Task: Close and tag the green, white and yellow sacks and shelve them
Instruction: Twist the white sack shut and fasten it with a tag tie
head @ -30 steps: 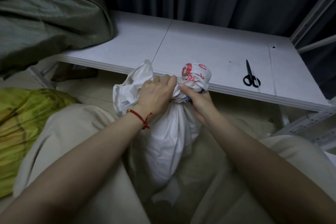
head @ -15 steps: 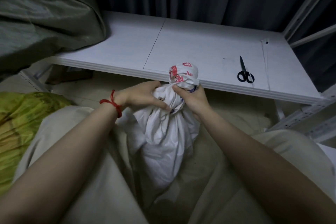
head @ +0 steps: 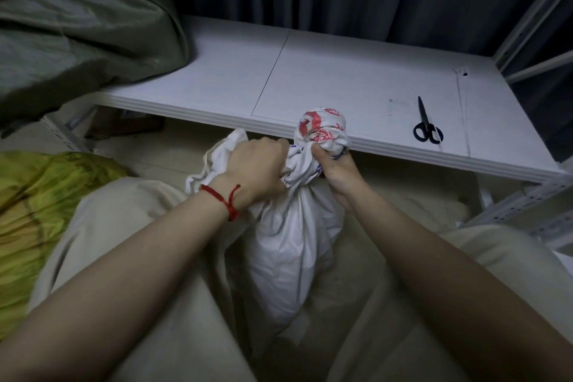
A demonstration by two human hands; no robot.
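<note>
I see my left hand (head: pixel 259 166) and right hand (head: pixel 336 169) fingers clenched around the white sack (head: pixel 291 245) neck, its printed knot at twelve o'clock above them.

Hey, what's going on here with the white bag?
A seated person is closing the white sack between their knees. The left hand grips a loose flap of its mouth; the right hand grips the twisted neck under the red-printed bunch. No tag shows on it. The green sack lies on the white shelf, the yellow sack on the floor at left, and black scissors rest on the shelf.
</note>
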